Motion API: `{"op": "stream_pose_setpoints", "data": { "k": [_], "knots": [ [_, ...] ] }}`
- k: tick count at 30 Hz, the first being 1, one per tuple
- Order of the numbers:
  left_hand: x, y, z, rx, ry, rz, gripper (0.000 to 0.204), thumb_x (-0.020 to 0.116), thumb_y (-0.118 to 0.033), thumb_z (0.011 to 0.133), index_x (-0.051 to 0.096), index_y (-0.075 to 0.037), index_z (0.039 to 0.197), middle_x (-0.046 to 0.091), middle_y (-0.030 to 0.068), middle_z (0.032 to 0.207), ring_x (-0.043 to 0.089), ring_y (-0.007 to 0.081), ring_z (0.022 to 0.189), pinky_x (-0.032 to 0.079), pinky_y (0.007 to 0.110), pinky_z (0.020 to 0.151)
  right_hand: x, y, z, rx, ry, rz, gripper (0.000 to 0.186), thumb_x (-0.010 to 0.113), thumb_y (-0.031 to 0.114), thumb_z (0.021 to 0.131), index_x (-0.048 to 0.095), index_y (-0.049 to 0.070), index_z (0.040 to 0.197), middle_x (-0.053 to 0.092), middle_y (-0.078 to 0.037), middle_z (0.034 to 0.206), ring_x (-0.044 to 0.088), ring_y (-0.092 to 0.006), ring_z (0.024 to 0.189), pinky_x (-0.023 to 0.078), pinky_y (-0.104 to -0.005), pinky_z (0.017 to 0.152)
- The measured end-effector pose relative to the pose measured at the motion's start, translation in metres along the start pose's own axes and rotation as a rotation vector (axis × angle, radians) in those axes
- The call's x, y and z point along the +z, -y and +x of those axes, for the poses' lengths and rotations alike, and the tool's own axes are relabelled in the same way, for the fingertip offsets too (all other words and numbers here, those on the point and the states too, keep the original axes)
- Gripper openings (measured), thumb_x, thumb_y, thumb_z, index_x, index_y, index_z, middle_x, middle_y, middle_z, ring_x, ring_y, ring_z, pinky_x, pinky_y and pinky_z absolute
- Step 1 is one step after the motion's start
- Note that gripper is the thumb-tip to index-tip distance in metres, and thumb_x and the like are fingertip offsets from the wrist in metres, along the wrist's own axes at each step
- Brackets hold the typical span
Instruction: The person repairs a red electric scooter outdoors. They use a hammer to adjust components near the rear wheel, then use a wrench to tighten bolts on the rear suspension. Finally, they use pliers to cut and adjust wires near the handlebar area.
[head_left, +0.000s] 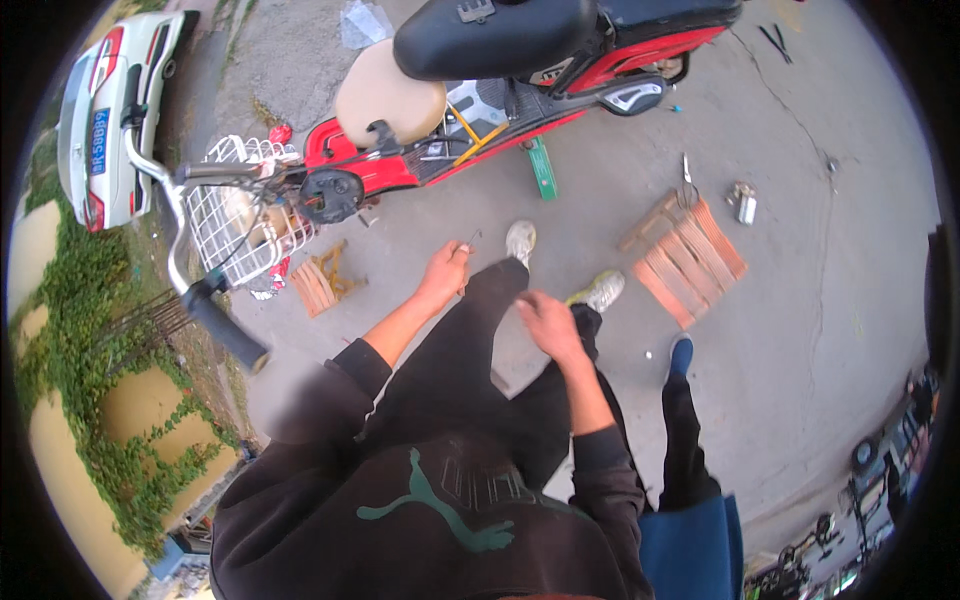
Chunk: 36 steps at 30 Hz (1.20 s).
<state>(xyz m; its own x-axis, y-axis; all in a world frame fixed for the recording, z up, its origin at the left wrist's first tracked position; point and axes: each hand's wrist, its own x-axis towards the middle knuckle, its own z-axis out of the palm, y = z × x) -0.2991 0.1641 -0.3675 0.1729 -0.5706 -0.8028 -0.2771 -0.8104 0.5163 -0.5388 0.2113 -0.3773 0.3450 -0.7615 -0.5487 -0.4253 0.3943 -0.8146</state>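
My left hand (447,270) is raised in front of my left knee, its fingers pinched on a thin, dark bent wire (476,237). Beside my right thigh is my right hand (548,324), fingers curled in; whatever they may hold is hidden. Beyond both hands, a red electric scooter (370,150) stands crosswise, its black seat (490,38) at the top. A round beige seat (390,98) covers part of its front. On the footboard lies a yellow-handled tool (481,143). A green box (541,168) is on the ground by the scooter's near side.
A reddish slatted stool (690,262) stands at right, scissors (687,172) at its far edge. A smaller slatted stool (314,288) is left, below the white wire basket (240,225). The handlebar grip (235,335) juts nearby. Another person's leg (684,440) is close on my right.
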Motion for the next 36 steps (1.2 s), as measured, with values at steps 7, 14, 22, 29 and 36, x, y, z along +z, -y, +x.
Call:
{"op": "stream_pose_setpoints", "data": {
  "k": [7,14,22,29,36],
  "knots": [
    [0.031,-0.019,0.228,0.375,-0.536,0.180,0.031,0.052,-0.027,0.102,0.061,0.001,0.108,0.068,0.0221,0.084,0.068,0.0396,0.077,0.052,0.049,0.072,-0.121,-0.225,0.138,-0.002,-0.104,-0.903,0.047,0.067,0.033,0.094,0.057,0.001,0.128,0.064,-0.018,0.124,0.057,-0.0349,0.122,0.047,-0.0468,0.102],
    [0.009,-0.031,0.387,0.586,-0.950,0.713,0.030,0.058,-0.030,0.098,0.063,0.000,0.102,0.070,0.0243,0.078,0.069,0.0463,0.079,0.053,0.057,0.075,-0.156,-0.359,0.224,-0.054,0.242,-1.061,0.044,0.061,0.043,0.096,0.072,0.001,0.101,0.071,-0.021,0.099,0.069,-0.0373,0.095,0.053,-0.0472,0.088],
    [0.018,-0.019,0.387,0.760,-1.087,0.883,0.034,0.066,-0.034,0.095,0.063,0.000,0.102,0.068,0.0272,0.075,0.068,0.0474,0.075,0.054,0.055,0.071,-0.155,-0.372,0.208,0.054,0.240,-1.375,0.049,0.064,0.051,0.092,0.078,0.006,0.081,0.073,-0.016,0.077,0.073,-0.0330,0.078,0.057,-0.0430,0.071],
    [0.010,0.008,0.349,0.949,-1.082,0.686,0.022,0.063,-0.023,0.097,0.066,-0.002,0.099,0.070,0.0225,0.080,0.068,0.0449,0.078,0.051,0.053,0.069,-0.188,-0.438,0.150,0.180,0.063,-1.363,0.048,0.070,0.051,0.087,0.076,0.004,0.082,0.073,-0.017,0.079,0.073,-0.0352,0.078,0.058,-0.0438,0.072],
    [-0.021,0.025,0.334,0.702,-0.947,0.758,0.038,0.064,-0.036,0.096,0.071,0.001,0.094,0.071,0.0231,0.082,0.069,0.0435,0.080,0.053,0.051,0.073,-0.228,-0.497,0.099,0.255,-0.075,-1.307,0.037,0.074,0.040,0.084,0.073,0.004,0.080,0.071,-0.020,0.077,0.071,-0.0386,0.074,0.057,-0.0466,0.069]
  ]
}}
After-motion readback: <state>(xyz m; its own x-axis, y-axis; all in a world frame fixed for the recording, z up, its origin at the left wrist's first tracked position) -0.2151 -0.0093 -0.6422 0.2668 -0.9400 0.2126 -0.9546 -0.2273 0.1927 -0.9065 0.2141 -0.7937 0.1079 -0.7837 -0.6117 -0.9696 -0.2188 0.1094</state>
